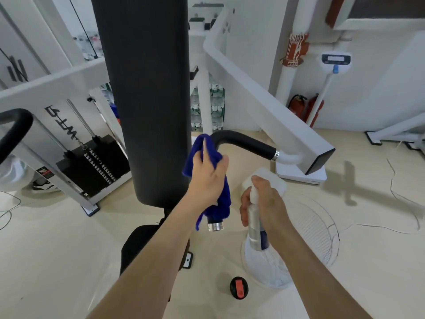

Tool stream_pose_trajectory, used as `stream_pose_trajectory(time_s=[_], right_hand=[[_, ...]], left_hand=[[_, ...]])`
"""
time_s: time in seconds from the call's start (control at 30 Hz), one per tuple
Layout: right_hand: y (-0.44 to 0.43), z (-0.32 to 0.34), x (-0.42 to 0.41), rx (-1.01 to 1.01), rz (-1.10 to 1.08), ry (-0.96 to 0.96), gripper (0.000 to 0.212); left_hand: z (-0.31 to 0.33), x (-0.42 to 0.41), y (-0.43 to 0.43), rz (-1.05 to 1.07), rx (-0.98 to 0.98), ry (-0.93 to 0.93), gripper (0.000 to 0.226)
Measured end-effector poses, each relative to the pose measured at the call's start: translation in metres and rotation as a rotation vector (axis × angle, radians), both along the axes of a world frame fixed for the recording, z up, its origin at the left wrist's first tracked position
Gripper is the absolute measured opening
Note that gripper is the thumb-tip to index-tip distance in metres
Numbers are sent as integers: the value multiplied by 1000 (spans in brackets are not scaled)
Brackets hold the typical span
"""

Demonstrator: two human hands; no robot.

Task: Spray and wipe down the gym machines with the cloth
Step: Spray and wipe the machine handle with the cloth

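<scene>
My left hand (207, 176) grips a blue cloth (202, 148) wrapped around the bent black handle (246, 141) of a white gym machine arm (264, 102). The cloth hangs down past my wrist, and the handle's lower chrome end (215, 226) shows beneath it. My right hand (264, 203) holds a clear spray bottle (255, 226) upright just right of the cloth, fingers curled round its neck. A tall black back pad (147, 88) stands directly left of the handle.
A weight stack (92, 162) in a white frame stands at the left, with another black handle (13, 127) near the left edge. A white floor fan (299, 238) lies under my right hand. A black and red bottle cap (239, 287) rests on the beige floor. Loose cables trail at the right.
</scene>
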State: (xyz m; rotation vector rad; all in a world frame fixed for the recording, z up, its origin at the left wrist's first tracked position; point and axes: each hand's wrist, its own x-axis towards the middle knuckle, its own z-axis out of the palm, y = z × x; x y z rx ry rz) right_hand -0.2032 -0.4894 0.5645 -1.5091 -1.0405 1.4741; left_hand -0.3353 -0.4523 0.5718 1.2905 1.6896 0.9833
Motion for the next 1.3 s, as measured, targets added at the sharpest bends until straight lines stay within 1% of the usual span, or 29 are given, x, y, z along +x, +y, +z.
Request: stream_pose_trajectory(time_s=[0.03,0.1,0.13,0.2,0.3,0.37,0.43,0.5,0.6,0.63,0.7,0.77,0.83,0.87,0.93,1.0,1.07,1.13,1.17,1.23,1.3], right_hand=[[4,1,1,1,11,13,60],[10,3,3,19,34,35,61],[12,3,2,27,37,47,61],[16,3,4,24,21,75,60],[23,6,17,55,-11,73,58],[26,8,27,95,-37,56,59],[30,8,37,122,-59,57,62],[34,6,44,126,-65,58,65],[35,4,46,112,-32,74,66],[35,5,46,109,-21,80,65],[37,5,44,106,-4,92,61],[39,6,45,110,4,82,60],[42,3,45,106,21,75,61],[41,-1,45,90,26,75,61],[38,-6,46,71,38,62,60],[32,-9,44,60,52,61,61],[27,-7,40,59,52,62,61],[27,-2,33,61,53,53,60],[26,2,29,56,48,54,59],[25,10,19,21,31,87,59],[21,16,8,-27,30,108,56]], left_hand=[[-1,1,9,-73,120,221,57],[0,0,27,-166,252,658,62],[3,-2,37,-208,293,838,62],[14,-3,60,-359,365,1115,60],[25,18,85,-631,455,1364,59],[17,38,83,-723,454,1468,65],[4,47,73,-763,481,1507,70],[1,44,67,-772,532,1475,77],[12,36,73,-796,521,1406,84],[15,36,80,-801,513,1415,84],[15,39,90,-772,542,1467,74],[16,40,97,-696,587,1469,55],[22,34,98,-620,522,1419,45],[24,27,95,-580,446,1369,44],[25,8,85,-418,277,1199,45],[22,-7,67,-237,130,914,47],[14,-6,45,-110,59,605,48],[3,4,15,2,2,346,59],[-5,9,-1,53,-34,260,65],[-17,17,-29,123,-128,191,75],[-26,19,-55,114,-202,120,70]])
